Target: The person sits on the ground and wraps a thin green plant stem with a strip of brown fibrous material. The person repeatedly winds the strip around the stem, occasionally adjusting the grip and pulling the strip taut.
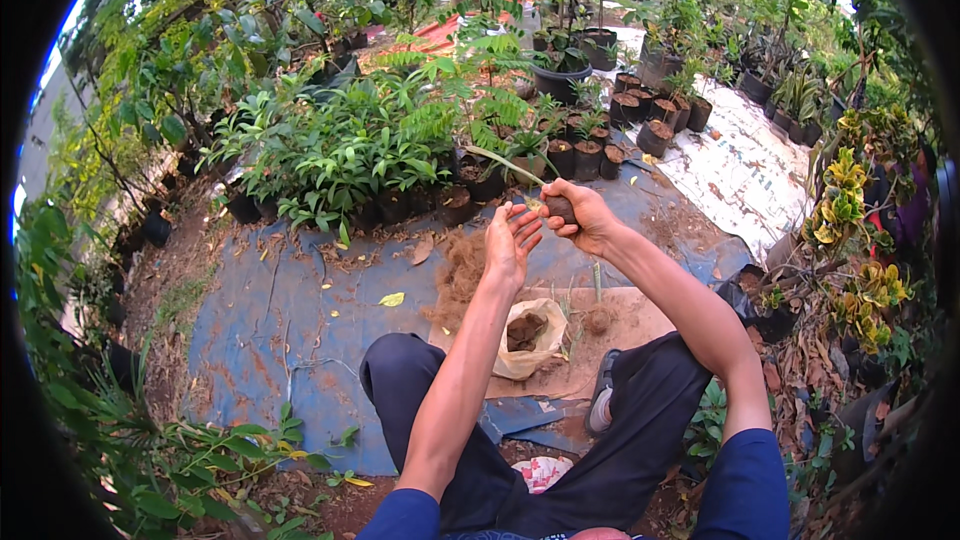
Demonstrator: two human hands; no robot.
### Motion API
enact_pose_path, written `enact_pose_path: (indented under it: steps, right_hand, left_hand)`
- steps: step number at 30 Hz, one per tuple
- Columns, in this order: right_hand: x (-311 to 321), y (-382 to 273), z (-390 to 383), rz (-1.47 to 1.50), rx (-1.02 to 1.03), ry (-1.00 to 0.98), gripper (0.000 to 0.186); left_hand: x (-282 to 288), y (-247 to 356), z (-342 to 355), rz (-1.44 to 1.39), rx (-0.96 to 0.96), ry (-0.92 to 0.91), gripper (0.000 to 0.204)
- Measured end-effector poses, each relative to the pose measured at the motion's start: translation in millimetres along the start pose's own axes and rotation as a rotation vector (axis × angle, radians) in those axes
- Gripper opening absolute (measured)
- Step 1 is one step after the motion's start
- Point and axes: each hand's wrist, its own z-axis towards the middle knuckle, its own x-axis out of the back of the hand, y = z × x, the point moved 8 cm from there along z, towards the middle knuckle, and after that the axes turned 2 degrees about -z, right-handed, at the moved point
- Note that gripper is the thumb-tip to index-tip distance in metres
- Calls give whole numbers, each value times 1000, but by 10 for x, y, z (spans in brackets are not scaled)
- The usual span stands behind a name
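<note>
My right hand [583,214] is closed around a dark brown ball of soil [560,209], held up in front of me. A pale green plant stem [503,161] extends from the ball toward the upper left. Close beside it, my left hand [511,242] has its fingers stretched out and slightly apart, the tips near the ball and some thin yellowish strands. Below the hands, an open pale plastic bag [551,347] with dark soil [525,330] inside stands on a brown cardboard sheet [640,312]. Another brown ball [597,321] lies on the cardboard, a green stem above it.
Loose brown fibre [462,270] is heaped left of the cardboard on a blue tarp [270,315]. Leafy seedlings [350,150] in black bags line the far side. Soil-filled black pots [655,137] stand by a white sheet [740,165]. Yellow-green shrubs [845,200] crowd the right.
</note>
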Motion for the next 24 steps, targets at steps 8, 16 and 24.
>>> enact_pose_path:
  steps: [8,16,24]
  right_hand:
    - [-131,-108,-132,-59,178,8,18]
    - [-99,-111,-78,-159,238,-49,23]
    - [-155,-145,-117,-112,269,-33,28]
  left_hand:
    - [-39,-7,9,-17,-13,-49,35]
    - [-46,-17,35,-28,-30,-81,35]
    - [-201,56,-10,79,-148,-142,40]
